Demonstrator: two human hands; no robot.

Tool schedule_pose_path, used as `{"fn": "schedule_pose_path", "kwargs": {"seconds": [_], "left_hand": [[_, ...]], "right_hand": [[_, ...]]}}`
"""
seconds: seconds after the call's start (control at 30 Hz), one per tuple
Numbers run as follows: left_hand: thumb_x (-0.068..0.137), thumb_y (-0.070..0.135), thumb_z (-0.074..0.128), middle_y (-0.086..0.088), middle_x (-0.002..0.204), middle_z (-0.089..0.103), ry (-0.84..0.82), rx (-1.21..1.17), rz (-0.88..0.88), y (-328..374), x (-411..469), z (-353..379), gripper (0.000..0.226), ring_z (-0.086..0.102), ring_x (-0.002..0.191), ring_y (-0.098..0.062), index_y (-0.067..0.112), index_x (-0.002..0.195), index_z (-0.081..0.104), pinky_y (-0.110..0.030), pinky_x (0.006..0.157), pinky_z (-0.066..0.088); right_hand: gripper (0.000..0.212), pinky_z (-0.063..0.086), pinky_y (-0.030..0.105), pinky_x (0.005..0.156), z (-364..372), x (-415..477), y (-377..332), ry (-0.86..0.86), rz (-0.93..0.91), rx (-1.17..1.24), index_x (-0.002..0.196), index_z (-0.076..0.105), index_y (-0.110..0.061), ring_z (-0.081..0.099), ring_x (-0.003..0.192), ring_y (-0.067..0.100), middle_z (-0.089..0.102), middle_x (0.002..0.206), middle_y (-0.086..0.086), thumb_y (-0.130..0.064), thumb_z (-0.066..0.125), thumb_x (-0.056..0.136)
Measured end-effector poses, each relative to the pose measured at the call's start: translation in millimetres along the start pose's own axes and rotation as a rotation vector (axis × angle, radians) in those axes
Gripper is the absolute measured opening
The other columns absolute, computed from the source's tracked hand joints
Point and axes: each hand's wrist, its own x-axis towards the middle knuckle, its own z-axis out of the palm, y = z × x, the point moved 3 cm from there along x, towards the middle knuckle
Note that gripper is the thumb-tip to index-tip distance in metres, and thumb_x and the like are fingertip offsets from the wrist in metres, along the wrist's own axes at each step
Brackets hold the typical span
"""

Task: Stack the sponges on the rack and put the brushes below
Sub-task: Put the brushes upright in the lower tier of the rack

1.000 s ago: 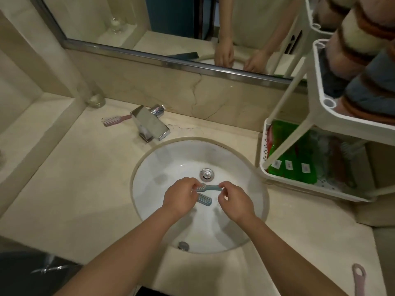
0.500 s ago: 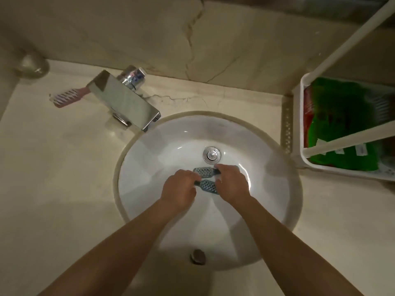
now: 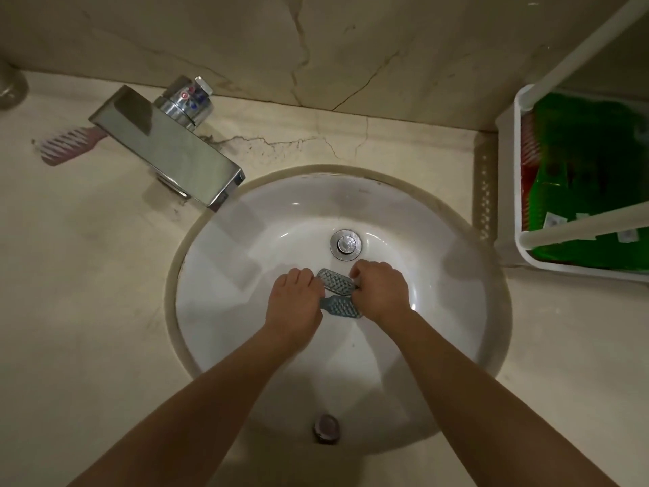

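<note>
Two hands in the sink [image 3: 246, 275]: left hand [image 3: 296, 300] grips lower brush [image 3: 342, 307], right hand [image 3: 381, 293] grips upper brush [image 3: 335, 281], likely to lift both.

The hands [image 3: 295, 300] hide the handles of both brushes [image 3: 337, 282]; the right edge crops the rack [image 3: 518, 177].

I see a pale stone counter [image 3: 87, 275] with a round white basin [image 3: 224, 275] sunk into it. A steel tap [image 3: 165, 145] stands at the basin's back left. A pink brush [image 3: 66, 144] lies flat behind the tap, and a white rack [image 3: 518, 170] stands at the right edge.
</note>
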Motion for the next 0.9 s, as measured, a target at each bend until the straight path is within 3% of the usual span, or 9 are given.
{"fn": "schedule_pose_path", "kwargs": {"seconds": [0.2,0.33,0.4,0.43,0.6,0.77,0.9], "left_hand": [[0.087,0.020,0.046,0.000,0.109,0.057,-0.065,0.080,-0.020,5,-7,-2,0.024,0.048,0.106,-0.022,0.020,0.110,0.054,-0.032,0.092,0.030],[0.087,0.022,0.045,0.001,0.106,0.059,-0.082,0.081,-0.036,4,-14,-3,0.022,0.056,0.099,-0.023,0.020,0.106,0.054,-0.032,0.083,0.031],[0.090,0.023,0.044,-0.001,0.106,0.058,-0.103,0.023,-0.062,3,-20,-3,0.021,0.059,0.093,-0.026,0.017,0.108,0.054,-0.033,0.077,0.037],[0.092,0.024,0.043,-0.002,0.106,0.057,-0.112,-0.016,-0.083,3,-23,-4,0.021,0.061,0.090,-0.029,0.016,0.108,0.054,-0.033,0.074,0.041],[0.095,0.028,0.038,-0.004,0.088,0.059,-0.087,-0.199,-0.253,6,-36,-16,0.020,0.057,0.080,-0.029,0.014,0.088,0.051,-0.031,0.062,0.037],[0.093,0.025,0.042,0.001,0.073,0.052,-0.009,-0.449,-0.352,29,-42,-45,0.021,0.051,0.073,-0.026,0.014,0.076,0.047,-0.031,0.055,0.031],[0.093,0.028,0.048,0.000,0.067,0.052,0.065,-0.589,-0.358,63,-57,-67,0.027,0.050,0.066,-0.025,0.017,0.069,0.043,-0.031,0.054,0.033]], "right_hand": [[0.033,0.049,0.033,0.077,1,-9,-4,-0.041,-0.009,-0.048,0.109,0.061,-0.021,0.059,0.097,0.024,0.065,0.103,0.001,-0.016,0.065,0.076],[0.018,0.044,0.031,0.068,6,-17,0,-0.115,0.044,0.022,0.095,0.060,-0.017,0.060,0.090,0.025,0.062,0.094,0.001,-0.016,0.064,0.078],[0.005,0.038,0.029,0.062,7,-23,2,-0.147,0.059,0.121,0.079,0.054,-0.019,0.058,0.083,0.026,0.056,0.084,0.000,-0.015,0.057,0.082],[0.010,0.036,0.029,0.061,6,-26,3,-0.143,0.071,0.165,0.076,0.049,-0.018,0.056,0.079,0.025,0.054,0.081,0.000,-0.016,0.053,0.085],[0.013,0.036,0.031,0.066,-22,-44,13,0.007,0.144,0.351,0.095,0.048,-0.015,0.055,0.083,0.026,0.057,0.090,0.002,-0.025,0.039,0.098],[0.025,0.033,0.029,0.054,-60,-71,26,0.035,0.151,0.559,0.073,0.048,-0.020,0.052,0.065,0.019,0.054,0.070,-0.003,-0.036,0.045,0.093],[0.021,0.041,0.034,0.063,-82,-103,40,0.082,0.174,0.744,0.075,0.051,-0.015,0.054,0.066,0.026,0.055,0.069,0.004,-0.031,0.049,0.088]]}}
